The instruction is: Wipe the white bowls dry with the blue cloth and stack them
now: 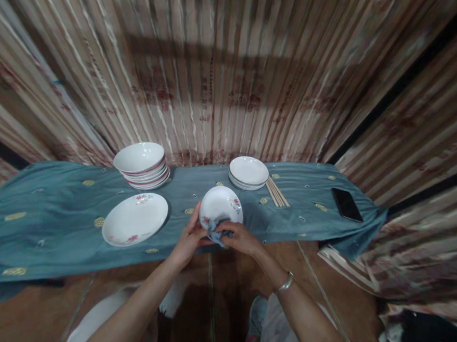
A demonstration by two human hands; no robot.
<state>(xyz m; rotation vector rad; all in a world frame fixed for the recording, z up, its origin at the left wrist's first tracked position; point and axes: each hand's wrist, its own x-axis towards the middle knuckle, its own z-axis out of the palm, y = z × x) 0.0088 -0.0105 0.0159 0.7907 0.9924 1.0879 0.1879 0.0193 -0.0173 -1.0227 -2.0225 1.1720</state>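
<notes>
A small white plate (219, 203) with a flower print is tilted up near the table's front edge. My left hand (191, 235) grips its left rim, thumb along the edge. With closed fingers my right hand (237, 237) presses a bluish-grey cloth (216, 230) against the lower part of the plate's face. Left of my hands lies a large oval white plate (136, 220) with flowers. Behind it stands a stack of white bowls (144, 164) with reddish rims. Beyond my right hand sits a stack of dark-rimmed plates (249, 172).
Several wooden chopsticks (277, 192) lie beside the plate stack. A black phone (347, 204) rests at the right end of the table, which has a blue-green cloth (68, 224). Striped curtains (225, 89) hang right behind. A dark bag-like object (430, 332) is on the floor at right.
</notes>
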